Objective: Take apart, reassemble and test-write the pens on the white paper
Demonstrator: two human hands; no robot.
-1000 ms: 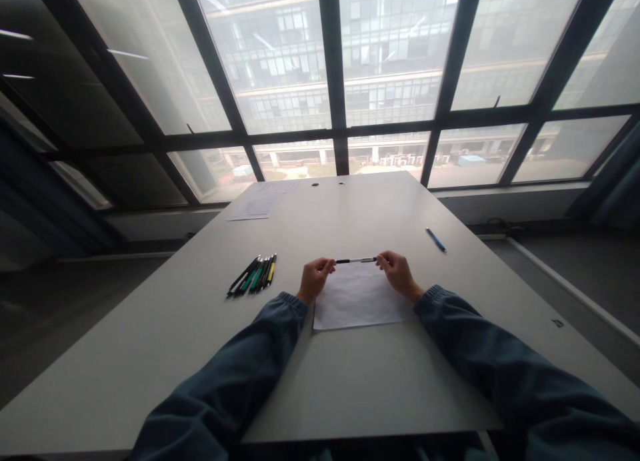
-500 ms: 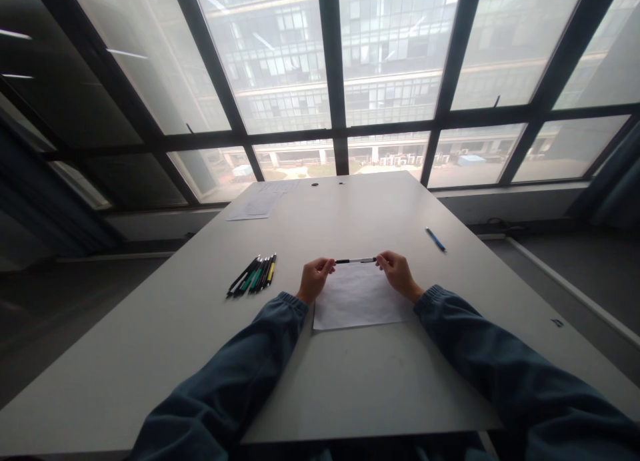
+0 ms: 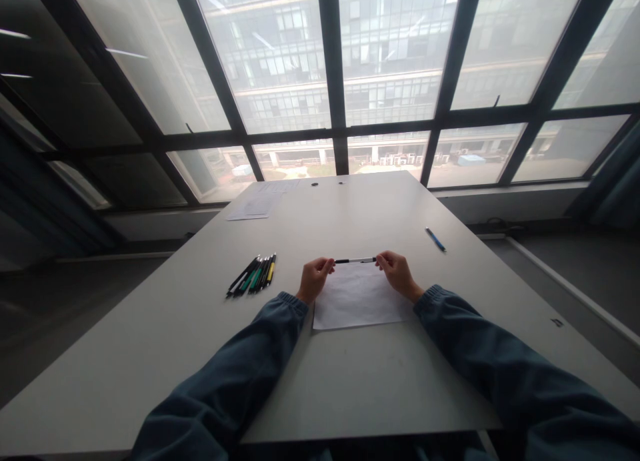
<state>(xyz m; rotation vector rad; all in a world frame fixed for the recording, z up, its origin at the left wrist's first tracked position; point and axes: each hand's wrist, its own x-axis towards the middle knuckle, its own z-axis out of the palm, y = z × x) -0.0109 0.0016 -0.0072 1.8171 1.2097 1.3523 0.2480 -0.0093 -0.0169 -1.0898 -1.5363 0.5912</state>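
A black and white pen [image 3: 354, 261] is stretched level between my two hands, over the far edge of a white sheet of paper [image 3: 357, 301]. My left hand [image 3: 315, 276] pinches its black end between thumb and fingers. At the opposite end, my right hand [image 3: 397, 273] has its fingers closed on the tip. The paper lies flat on the table below, its sides partly covered by my hands and right sleeve.
Several pens [image 3: 253, 275], black, green and yellow, lie bunched left of my left hand. A blue pen [image 3: 435, 239] rests alone at the right. Printed sheets [image 3: 250, 206] lie at the far left of the white table [image 3: 350, 381], which reaches toward tall windows.
The pen seems turned slightly about its length, its clip now showing less. Both hands stay in place.
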